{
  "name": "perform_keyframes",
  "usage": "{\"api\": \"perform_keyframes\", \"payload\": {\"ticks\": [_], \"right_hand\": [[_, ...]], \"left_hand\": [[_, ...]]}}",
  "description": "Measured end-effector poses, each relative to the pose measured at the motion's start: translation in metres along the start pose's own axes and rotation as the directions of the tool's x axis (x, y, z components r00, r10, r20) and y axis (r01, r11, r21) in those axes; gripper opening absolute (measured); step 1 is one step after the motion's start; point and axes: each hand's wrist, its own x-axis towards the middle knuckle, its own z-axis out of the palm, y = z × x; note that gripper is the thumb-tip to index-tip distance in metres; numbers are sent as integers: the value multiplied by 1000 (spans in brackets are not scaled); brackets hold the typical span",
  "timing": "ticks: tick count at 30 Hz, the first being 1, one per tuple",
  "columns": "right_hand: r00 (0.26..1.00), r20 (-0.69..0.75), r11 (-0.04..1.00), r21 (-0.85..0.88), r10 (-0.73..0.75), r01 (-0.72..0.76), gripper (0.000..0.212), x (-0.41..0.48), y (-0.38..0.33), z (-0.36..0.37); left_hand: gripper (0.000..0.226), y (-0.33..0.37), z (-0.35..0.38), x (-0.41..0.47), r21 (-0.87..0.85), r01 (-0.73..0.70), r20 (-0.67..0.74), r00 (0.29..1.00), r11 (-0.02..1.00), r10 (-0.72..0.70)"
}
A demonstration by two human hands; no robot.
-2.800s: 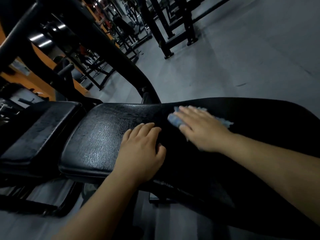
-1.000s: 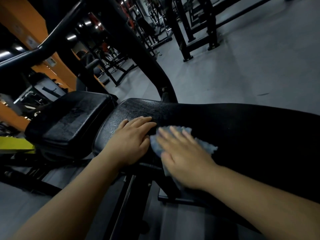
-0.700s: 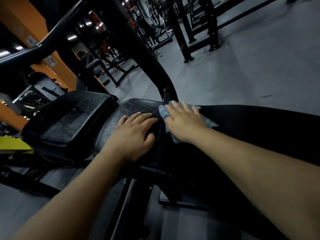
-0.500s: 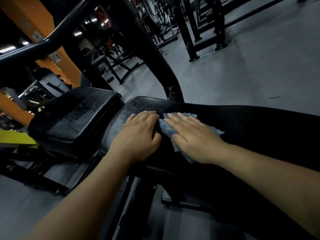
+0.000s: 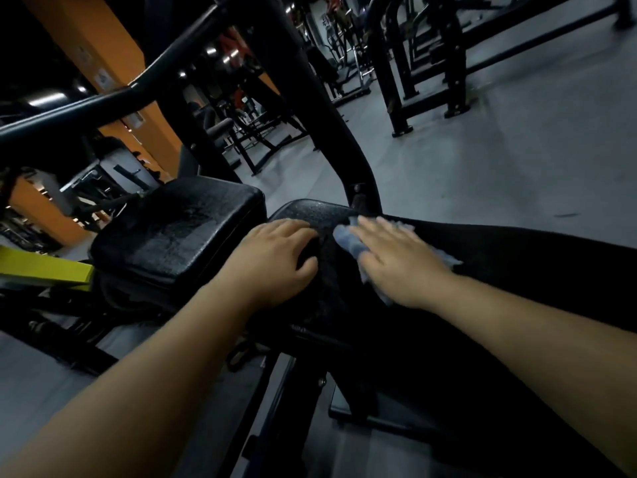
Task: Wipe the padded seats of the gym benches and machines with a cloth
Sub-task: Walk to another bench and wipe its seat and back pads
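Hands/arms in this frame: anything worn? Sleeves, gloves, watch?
Nothing visible on the left hand or right hand: no gloves, rings, watch or bands. No sleeves in view up to the frame edge. The light is dim, so small marks could be missed.

— What sort of place is this?
— A gym, by the look of it: a weights hall. A long black padded bench (image 5: pixel 517 263) lies in front, with a smaller seat pad (image 5: pixel 179 232) just beside its end.
— What else shows it?
— A thick black steel frame (image 5: pixel 303 98) rises over the pads, and more racks (image 5: pixel 396 84) stand in rows farther back on the grey floor (image 5: pixel 482 174). An orange pillar (image 5: pixel 103 53) stands at the left, and the light is dim.
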Motion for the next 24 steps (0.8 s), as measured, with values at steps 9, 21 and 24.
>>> {"api": "perform_keyframes", "payload": {"ticks": [9, 21, 24], "right_hand": [[976, 38, 976, 32, -214, 213, 61, -76, -40, 14], [989, 23, 986, 73, 146, -147, 64, -70, -80, 16], [943, 5, 940, 72, 334, -333, 64, -20, -48, 5]], "left_hand": [[56, -4, 9, -8, -209, 95, -102, 988, 973, -118], [60, 2, -7, -2, -178, 127, 132, 986, 976, -105], [60, 2, -6, 0, -185, 136, 133, 985, 973, -112]]}}
